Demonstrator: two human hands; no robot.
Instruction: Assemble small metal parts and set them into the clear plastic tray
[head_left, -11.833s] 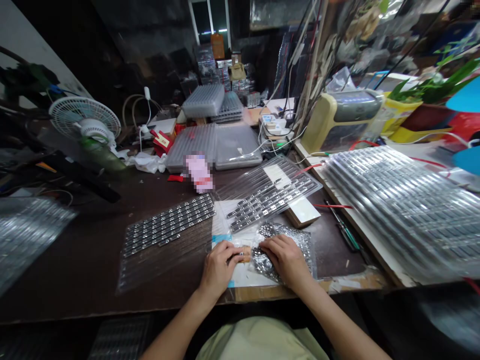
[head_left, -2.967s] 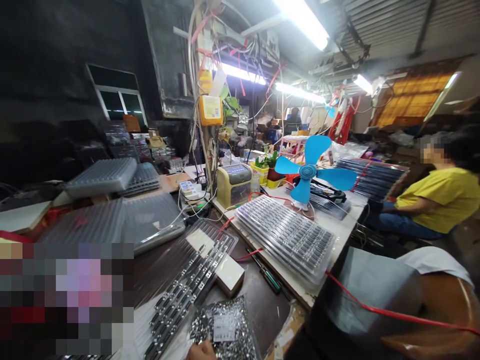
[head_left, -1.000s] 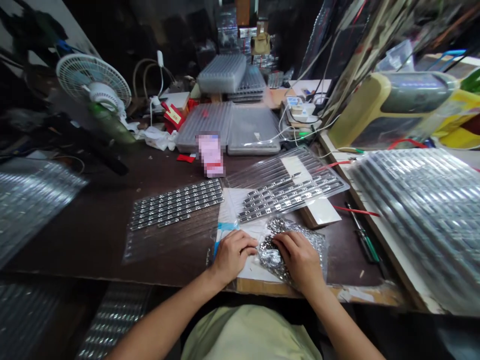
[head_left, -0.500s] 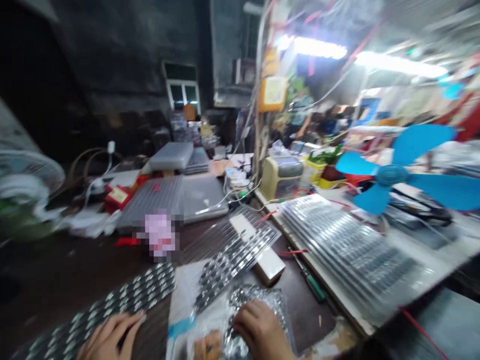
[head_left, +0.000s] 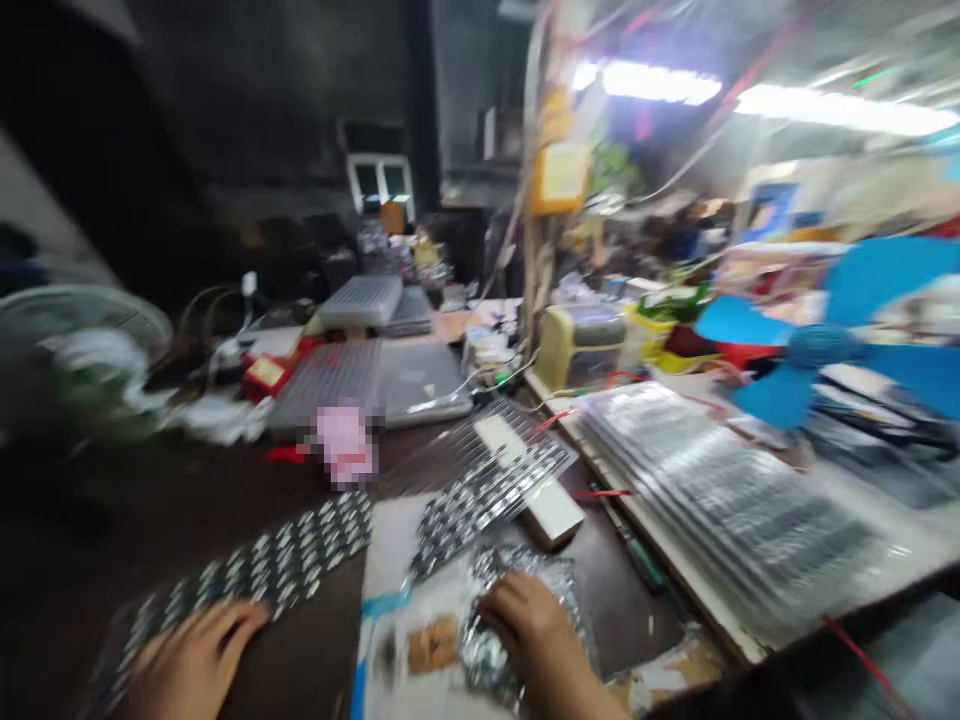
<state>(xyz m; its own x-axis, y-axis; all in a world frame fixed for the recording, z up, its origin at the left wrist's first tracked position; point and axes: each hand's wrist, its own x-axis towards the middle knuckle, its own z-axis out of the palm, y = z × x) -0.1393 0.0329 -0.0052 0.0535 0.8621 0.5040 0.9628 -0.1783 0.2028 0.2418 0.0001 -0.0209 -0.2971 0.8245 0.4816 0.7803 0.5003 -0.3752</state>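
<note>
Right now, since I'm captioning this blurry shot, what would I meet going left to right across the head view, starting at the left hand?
Left hand at the rows of dark strips, brown piece, right hand over the bag of shiny parts, green-handled tool, blue-bladed fan.

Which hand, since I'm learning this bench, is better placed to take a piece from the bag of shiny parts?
Probably the right hand: it is over the bag, while the left hand is farther left, at the rows of dark strips. Blur hides any contact.
</note>
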